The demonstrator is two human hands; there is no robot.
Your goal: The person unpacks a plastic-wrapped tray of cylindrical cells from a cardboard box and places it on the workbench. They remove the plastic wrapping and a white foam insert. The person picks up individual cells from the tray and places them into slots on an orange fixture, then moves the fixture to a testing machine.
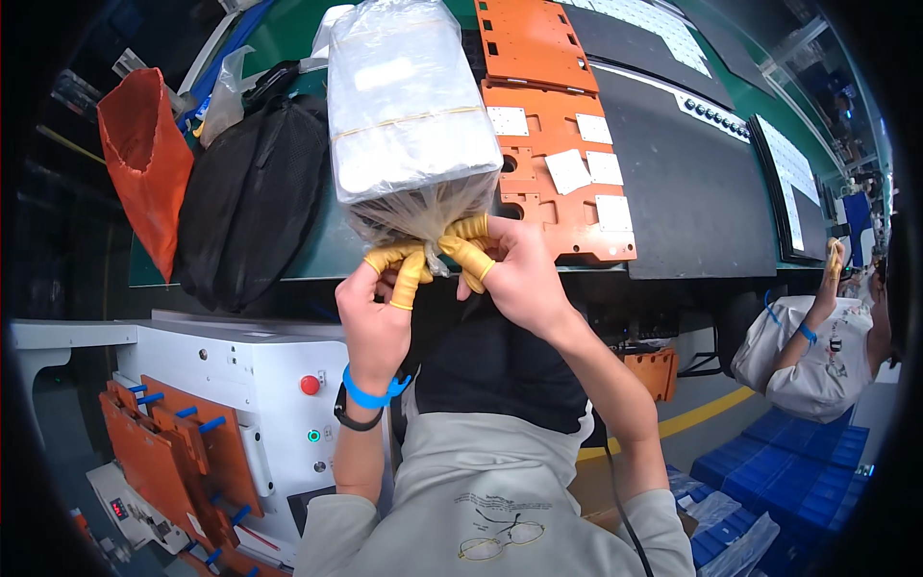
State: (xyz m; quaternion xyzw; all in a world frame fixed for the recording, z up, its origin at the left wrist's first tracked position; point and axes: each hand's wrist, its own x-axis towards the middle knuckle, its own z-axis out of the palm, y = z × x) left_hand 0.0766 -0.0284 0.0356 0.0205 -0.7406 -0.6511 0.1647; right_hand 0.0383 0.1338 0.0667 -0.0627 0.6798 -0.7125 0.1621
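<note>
A clear plastic bag (413,216) wraps a white block-shaped bundle (409,125) with thin bands around it, lying at the table's near edge. Its gathered mouth points toward me. My left hand (380,298), wearing yellow finger cots, pinches the gathered plastic from the left. From the right, my right hand (505,264), also with yellow finger cots, grips the same twisted neck. Both sets of fingertips nearly meet there. A blue wrist strap (373,388) and a dark band circle my left wrist.
Right of the bag lie an orange fixture plate (562,231) with white squares and a dark mat (673,192). A black mesh bag (255,202) and an orange-red pouch (144,159) are on the left. A white machine (288,356) stands near my left arm. Another person (812,346) works at far right.
</note>
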